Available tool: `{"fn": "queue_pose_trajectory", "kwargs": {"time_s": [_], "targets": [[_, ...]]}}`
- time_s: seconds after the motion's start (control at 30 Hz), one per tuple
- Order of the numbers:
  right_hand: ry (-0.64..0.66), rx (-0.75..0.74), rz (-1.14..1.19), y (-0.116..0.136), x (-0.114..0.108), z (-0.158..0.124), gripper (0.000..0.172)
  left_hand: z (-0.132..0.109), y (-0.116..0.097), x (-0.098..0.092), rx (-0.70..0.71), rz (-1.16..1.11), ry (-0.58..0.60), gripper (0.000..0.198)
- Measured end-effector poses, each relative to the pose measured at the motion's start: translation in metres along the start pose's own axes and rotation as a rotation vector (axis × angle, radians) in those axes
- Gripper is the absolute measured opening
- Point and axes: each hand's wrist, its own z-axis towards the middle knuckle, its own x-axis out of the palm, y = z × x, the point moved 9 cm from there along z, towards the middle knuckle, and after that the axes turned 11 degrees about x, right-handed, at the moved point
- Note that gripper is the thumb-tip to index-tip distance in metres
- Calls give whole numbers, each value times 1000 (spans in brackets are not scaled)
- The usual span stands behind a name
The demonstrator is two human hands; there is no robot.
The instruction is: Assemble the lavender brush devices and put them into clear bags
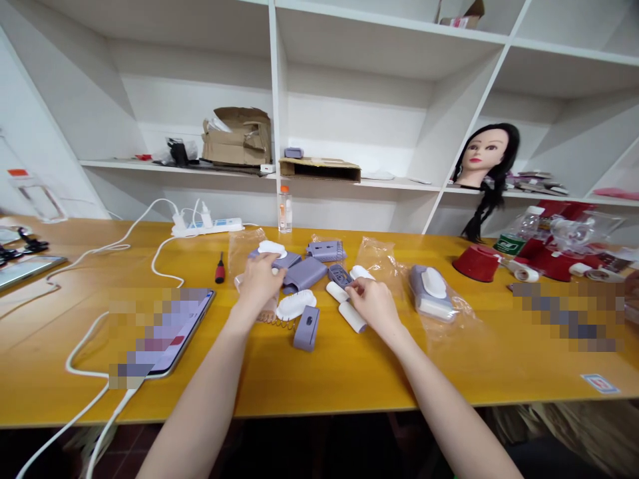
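My left hand (pixel 259 283) reaches into a cluster of purple and white plastic parts, its fingers bent down and partly hidden from me. Just beyond it lies a white oval piece (pixel 271 249), and a curved purple shell (pixel 305 274) sits to its right. My right hand (pixel 373 305) has thumb and fingertips closed together at the end of a purple oval frame (pixel 339 275); what they grip is hidden. White cylinders (pixel 352 317) lie beside those fingertips. Between the hands rest a white ribbed oval part (pixel 296 305), a small purple box-shaped part (pixel 306 328) and a coiled spring (pixel 279 322).
A red-handled screwdriver (pixel 220 267) and a tablet (pixel 182 332) with white cables lie left. Clear plastic bags (pixel 382 256) surround the parts. A bagged purple-and-white device (pixel 432 293) stands right, near a red lampshade-like base (pixel 476 263). Behind are a bottle (pixel 285 209) and power strip (pixel 214 227).
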Motion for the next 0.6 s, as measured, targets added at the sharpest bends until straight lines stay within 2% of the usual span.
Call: {"fn": "queue_pose_trajectory", "kwargs": {"time_s": [0.1, 0.2, 0.33, 0.4, 0.43, 0.5, 0.57, 0.6], "targets": [[44, -29, 23, 3, 4, -2, 17, -5, -31, 19, 151, -38, 137, 42], [57, -60, 45, 6, 6, -2, 16, -11, -43, 26, 203, -34, 206, 42], [48, -129, 138, 13, 1, -4, 15, -10, -31, 20, 118, 50, 246, 27], [94, -268, 264, 28, -3, -14, 11, -8, -16, 15, 39, 102, 246, 24], [138, -365, 326, 39, -3, -22, 16, -7, -8, 11, 4, 124, 237, 25], [252, -553, 383, 61, 2, -44, 42, -7, 5, 7, -57, 161, 228, 28], [321, -611, 316, 73, 14, -61, 77, -9, 13, 8, -85, 179, 244, 31], [332, -604, 270, 76, 20, -66, 88, -9, 15, 10, -86, 183, 256, 34]]}}
